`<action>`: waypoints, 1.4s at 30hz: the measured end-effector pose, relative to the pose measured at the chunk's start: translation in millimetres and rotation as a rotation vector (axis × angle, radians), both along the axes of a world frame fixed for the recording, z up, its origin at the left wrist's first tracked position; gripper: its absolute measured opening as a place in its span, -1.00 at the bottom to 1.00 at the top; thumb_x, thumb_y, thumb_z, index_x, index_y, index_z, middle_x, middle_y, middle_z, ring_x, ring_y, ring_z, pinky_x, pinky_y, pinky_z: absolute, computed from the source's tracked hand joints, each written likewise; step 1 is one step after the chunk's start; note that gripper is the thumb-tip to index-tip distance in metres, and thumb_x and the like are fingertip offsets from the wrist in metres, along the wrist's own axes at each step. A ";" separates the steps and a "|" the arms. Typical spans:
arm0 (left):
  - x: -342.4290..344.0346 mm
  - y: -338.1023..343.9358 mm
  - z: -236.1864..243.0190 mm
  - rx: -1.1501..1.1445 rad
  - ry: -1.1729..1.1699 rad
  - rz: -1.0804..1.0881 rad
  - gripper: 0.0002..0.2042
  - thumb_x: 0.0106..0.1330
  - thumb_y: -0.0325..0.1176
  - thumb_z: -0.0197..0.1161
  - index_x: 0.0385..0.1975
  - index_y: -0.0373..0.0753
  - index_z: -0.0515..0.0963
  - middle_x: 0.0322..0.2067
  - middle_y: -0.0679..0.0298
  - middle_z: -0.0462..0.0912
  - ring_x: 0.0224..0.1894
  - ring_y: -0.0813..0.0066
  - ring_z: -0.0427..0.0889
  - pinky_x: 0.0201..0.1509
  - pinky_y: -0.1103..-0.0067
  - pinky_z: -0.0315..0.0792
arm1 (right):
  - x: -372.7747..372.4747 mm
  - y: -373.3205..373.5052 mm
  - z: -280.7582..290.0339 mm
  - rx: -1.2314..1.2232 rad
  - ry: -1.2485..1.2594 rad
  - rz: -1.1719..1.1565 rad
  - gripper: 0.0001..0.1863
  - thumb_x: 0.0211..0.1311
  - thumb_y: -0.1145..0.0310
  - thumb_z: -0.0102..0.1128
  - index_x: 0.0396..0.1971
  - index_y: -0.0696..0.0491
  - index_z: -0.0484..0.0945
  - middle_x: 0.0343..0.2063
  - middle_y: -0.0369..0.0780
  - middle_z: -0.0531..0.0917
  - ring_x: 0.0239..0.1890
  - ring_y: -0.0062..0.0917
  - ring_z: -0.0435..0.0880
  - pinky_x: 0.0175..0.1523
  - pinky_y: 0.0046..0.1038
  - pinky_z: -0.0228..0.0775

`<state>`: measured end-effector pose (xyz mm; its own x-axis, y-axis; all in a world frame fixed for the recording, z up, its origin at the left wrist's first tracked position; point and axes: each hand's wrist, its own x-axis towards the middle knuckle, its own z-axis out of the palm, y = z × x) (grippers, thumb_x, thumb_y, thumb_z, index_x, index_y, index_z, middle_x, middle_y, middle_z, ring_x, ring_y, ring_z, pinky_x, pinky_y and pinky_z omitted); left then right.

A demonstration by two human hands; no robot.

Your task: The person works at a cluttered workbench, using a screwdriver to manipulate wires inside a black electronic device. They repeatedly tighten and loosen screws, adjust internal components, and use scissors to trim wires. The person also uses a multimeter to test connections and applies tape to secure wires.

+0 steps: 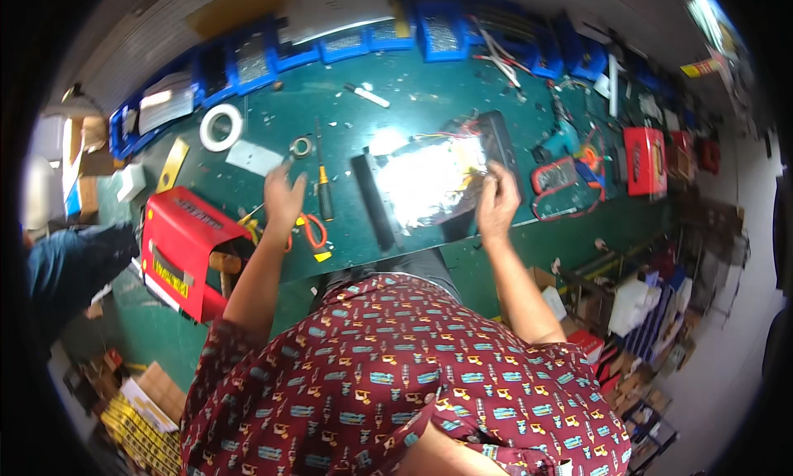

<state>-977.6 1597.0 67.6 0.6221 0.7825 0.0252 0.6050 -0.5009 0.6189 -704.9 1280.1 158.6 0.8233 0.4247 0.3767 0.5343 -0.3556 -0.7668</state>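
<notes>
A flat device with a shiny metal plate [429, 183] lies open on the green workbench [413, 88], red and yellow wires at its far edge. My right hand [498, 202] rests on the device's right edge, fingers curled on it. My left hand [283, 197] reaches over the bench left of the device, fingers spread, near a screwdriver with a yellow and black handle [325, 191] and orange-handled pliers [312, 230]. A small tape ring [301, 147] lies just beyond the left fingertips.
A red box [178, 241] stands at the left bench edge. A white tape roll [220, 127], blue parts bins [347, 42] along the back, a multimeter [555, 177], and another red box [644, 158] sit around. Cartons crowd the floor right. A person in blue is at far left.
</notes>
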 end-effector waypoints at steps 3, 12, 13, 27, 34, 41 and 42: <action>-57.2 -41.1 4.2 -0.166 0.198 0.025 -0.67 0.16 -0.22 0.39 -0.38 -0.44 0.55 -0.41 -0.07 0.62 -0.26 -0.11 0.61 -0.15 0.25 0.48 | -56.5 -45.4 -18.7 -0.018 0.327 -0.154 -0.78 0.30 0.55 0.01 -0.15 0.27 0.60 -0.25 -0.10 0.69 -0.18 -0.39 0.67 -0.02 -0.42 0.50; -88.6 -70.6 -22.8 -0.445 0.212 0.208 -0.74 0.04 -0.27 0.44 -0.54 -0.37 0.59 -0.65 0.12 0.62 -0.59 0.26 0.62 -0.42 0.38 0.47 | -100.6 -52.0 -68.7 -0.018 0.687 -0.095 -0.78 0.32 0.53 0.09 -0.10 0.21 0.60 -0.31 -0.26 0.67 -0.29 -0.66 0.63 -0.27 -0.60 0.53; -83.5 -72.3 -19.5 -0.430 0.191 0.177 -0.80 0.10 -0.36 0.31 -0.67 -0.33 0.56 -0.75 0.21 0.54 -0.68 0.43 0.54 -0.50 0.45 0.43 | -97.0 -50.2 -67.7 -0.043 0.740 -0.101 -0.78 0.27 0.52 0.09 -0.14 0.21 0.63 -0.32 -0.22 0.70 -0.30 -0.63 0.64 -0.19 -0.56 0.51; -78.4 -84.2 22.7 -0.636 -0.188 0.422 -0.85 0.32 -0.45 0.03 -0.49 -0.28 0.49 -0.69 0.42 0.40 -0.69 0.66 0.32 -0.58 0.62 0.27 | -75.4 -49.5 -45.0 0.079 1.060 0.050 -0.76 0.24 0.46 0.18 -0.13 0.20 0.62 -0.30 -0.21 0.73 -0.28 -0.59 0.69 -0.19 -0.56 0.54; 7.3 -136.6 147.0 -0.815 -0.282 -0.113 -0.86 0.35 -0.53 -0.01 -0.17 -0.33 0.46 -0.36 0.32 0.55 -0.37 0.67 0.49 -0.24 0.65 0.41 | -81.0 -17.9 32.0 0.384 1.357 0.415 -0.52 0.38 0.20 0.19 0.16 0.18 0.47 -0.09 -0.22 0.67 -0.10 -0.64 0.62 -0.14 -0.57 0.57; 89.4 -200.5 144.5 -1.005 -0.007 -0.553 -0.70 0.32 -0.32 -0.02 -0.06 -0.31 0.52 -0.21 0.32 0.58 -0.14 0.59 0.50 0.01 0.60 0.38 | -81.0 -38.5 28.9 0.503 1.255 0.371 -0.51 0.51 0.13 -0.05 0.17 0.23 0.41 0.11 -0.12 0.58 0.04 -0.50 0.61 -0.02 -0.51 0.55; 92.1 -200.3 135.0 -1.049 0.011 -0.620 -0.68 0.32 -0.30 -0.01 -0.04 -0.31 0.52 -0.21 0.33 0.57 -0.14 0.59 0.49 0.01 0.60 0.38 | -78.9 -45.6 21.0 0.482 1.255 0.356 -0.50 0.50 0.12 -0.06 0.17 0.23 0.41 0.10 -0.11 0.59 0.06 -0.47 0.62 -0.01 -0.50 0.54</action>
<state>-885.4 1396.8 202.5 0.8939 -0.0101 -0.4482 0.4483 0.0328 0.8933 -783.8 1234.4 179.7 0.5925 0.7218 -0.3576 -0.5901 0.0867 -0.8027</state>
